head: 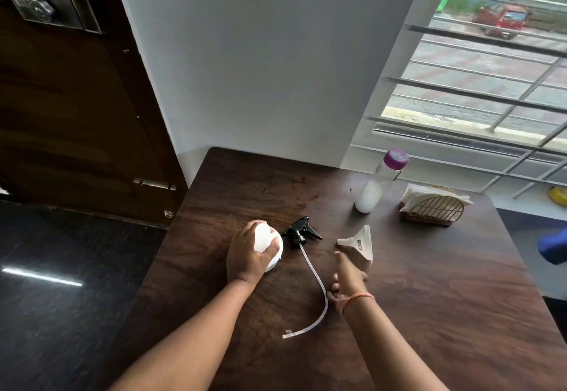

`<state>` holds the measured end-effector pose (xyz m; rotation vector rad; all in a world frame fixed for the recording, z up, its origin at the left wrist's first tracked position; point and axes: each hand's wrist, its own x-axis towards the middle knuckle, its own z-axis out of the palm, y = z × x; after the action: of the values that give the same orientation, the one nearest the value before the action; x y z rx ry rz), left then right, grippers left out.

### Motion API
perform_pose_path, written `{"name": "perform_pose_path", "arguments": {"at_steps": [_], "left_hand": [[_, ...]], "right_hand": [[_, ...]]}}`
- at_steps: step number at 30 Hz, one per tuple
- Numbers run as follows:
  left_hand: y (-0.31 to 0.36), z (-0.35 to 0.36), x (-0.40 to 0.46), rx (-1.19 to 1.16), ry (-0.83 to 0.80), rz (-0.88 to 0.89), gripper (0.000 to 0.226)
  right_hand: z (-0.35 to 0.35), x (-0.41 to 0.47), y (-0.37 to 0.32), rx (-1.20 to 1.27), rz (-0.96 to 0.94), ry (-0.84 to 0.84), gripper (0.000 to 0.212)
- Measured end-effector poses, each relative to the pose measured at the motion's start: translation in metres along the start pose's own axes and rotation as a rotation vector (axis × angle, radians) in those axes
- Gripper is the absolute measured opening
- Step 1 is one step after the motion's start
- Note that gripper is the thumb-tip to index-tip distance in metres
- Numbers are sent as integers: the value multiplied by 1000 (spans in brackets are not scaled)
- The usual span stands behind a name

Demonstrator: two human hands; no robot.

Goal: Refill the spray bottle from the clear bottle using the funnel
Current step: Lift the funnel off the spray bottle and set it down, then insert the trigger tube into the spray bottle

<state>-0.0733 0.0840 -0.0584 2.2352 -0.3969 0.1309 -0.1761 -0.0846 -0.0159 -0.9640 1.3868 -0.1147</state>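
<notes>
My left hand (pixel 247 252) grips the white spray bottle body (pixel 270 245), which stands upright on the dark wooden table (pixel 429 298). The black spray head (pixel 302 231) with its long clear dip tube (pixel 319 292) lies on the table just right of the bottle. A white funnel (pixel 359 245) lies on its side further right. My right hand (pixel 348 274) hovers just in front of the funnel with fingers extended, holding nothing. The clear bottle (pixel 379 185) with a purple cap stands at the back, holding some white liquid.
A wire napkin holder (pixel 434 206) with white napkins stands at the back right. A barred window (pixel 491 83) lies behind the table, a dark wooden door (pixel 70 99) to the left. A blue object (pixel 553 246) shows at the right edge.
</notes>
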Motion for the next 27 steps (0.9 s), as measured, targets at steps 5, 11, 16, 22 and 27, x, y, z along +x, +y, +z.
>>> {"name": "perform_pose_path", "arguments": {"at_steps": [5,11,16,22,27], "left_hand": [[1,-3,-1,-24,-52,-10,43],[7,-15,7,-105,-156,-65,46],[11,-32,14,-273,-381,-134,54],[26,-76,31,-404,-568,-204,74],[45,-97,61,-580,-306,-317,63]], "right_hand": [[-14,3,33,-1226,-562,123,44],[-9,1,23,-1337,-686,-20,15],[-1,6,4,-1121,-754,-30,25],[16,-1,-32,-703,-825,-42,36],[31,-35,-68,-499,-1016,-133,29]]}}
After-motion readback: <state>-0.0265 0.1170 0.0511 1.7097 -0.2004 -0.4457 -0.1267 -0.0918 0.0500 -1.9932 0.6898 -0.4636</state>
